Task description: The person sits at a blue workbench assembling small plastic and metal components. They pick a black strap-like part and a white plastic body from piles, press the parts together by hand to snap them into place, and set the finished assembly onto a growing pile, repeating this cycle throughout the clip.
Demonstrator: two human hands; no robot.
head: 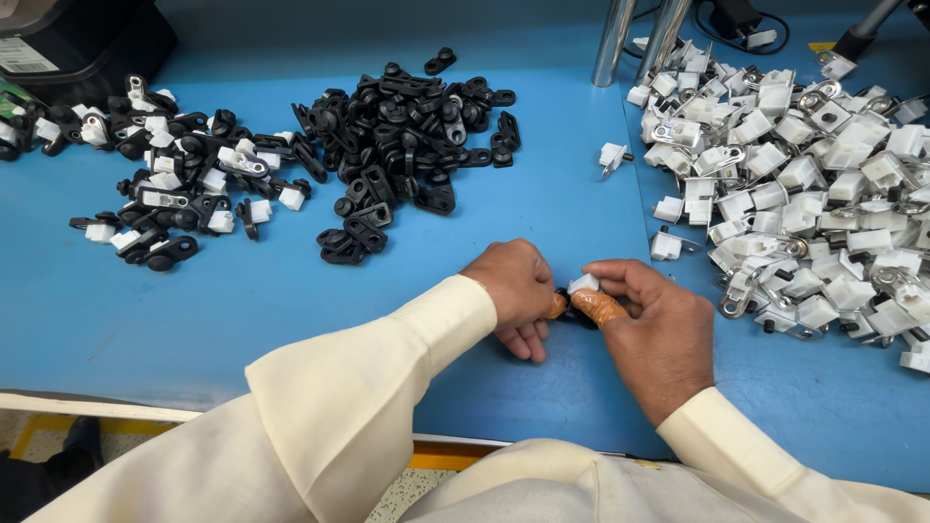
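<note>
Pinched between both hands, a small white block [584, 283] meets a black piece [572, 312] near the front edge of the blue table [291, 291], a little right of its middle; the two parts touch, though how they fit together is hidden by the fingers. Left hand [518, 291] is curled into a loose fist, knuckles up, its thumb tip wrapped in an orange-brown finger cot and pressed against the black piece. Right hand [654, 334] lies palm down with the wrist bent inward, forefinger in a like cot lying across the joined parts and thumb behind them, so its grip is closed on the white block. Both forearms come in from the front edge in cream sleeves [368, 387], the left one crossing well over the table, the right one short and steep. Largest of what lies about is the heap of white blocks with metal clips [804, 165], filling the right side up to the far right corner and reaching close to the right hand. A pile of black link pieces [407, 145] sits toward the far edge at the middle. A mixed scatter of black and white assembled parts [165, 194] spreads along the left side. Two shiny metal posts [639, 39] stand at the far edge. One lone white block [612, 155] lies just left of the big heap.
</note>
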